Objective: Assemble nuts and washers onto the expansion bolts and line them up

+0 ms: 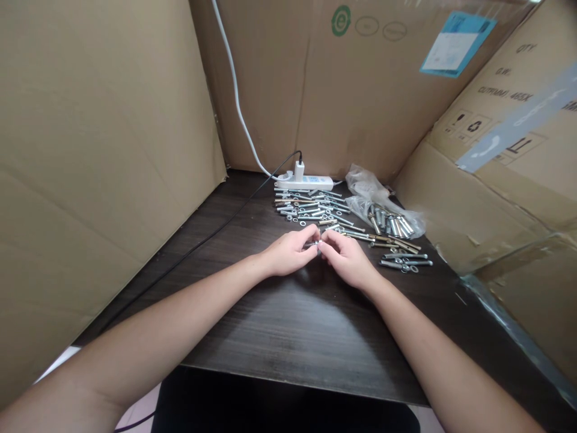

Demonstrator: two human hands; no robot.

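A small metal piece (318, 243) is pinched narrowly between a person's left hand (292, 250) and right hand (349, 257) above the dark table (279, 328), near scattered bolts (309, 205), in what looks from here like close fingertip handling, the next move calling for a steady hold.

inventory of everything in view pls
table: one, dark brown, centre
cardboard panels: three or more, brown, around table
label: one, blue-white, back panel
tape: some, bluish, right panel
power strip: one, white, table's back
charger: one, white, on power strip
cables: two or more, white and black, left
bolts: many, silver and brassy, table's back and right
washers: several, silver, among bolts
plastic bags: some, clear, back right
dark shape: one, black, below table
held hardware: count unclear, silver, centre
left hand: one, bare, on held hardware
right hand: one, bare, likewise
arms: two, bare, foreground
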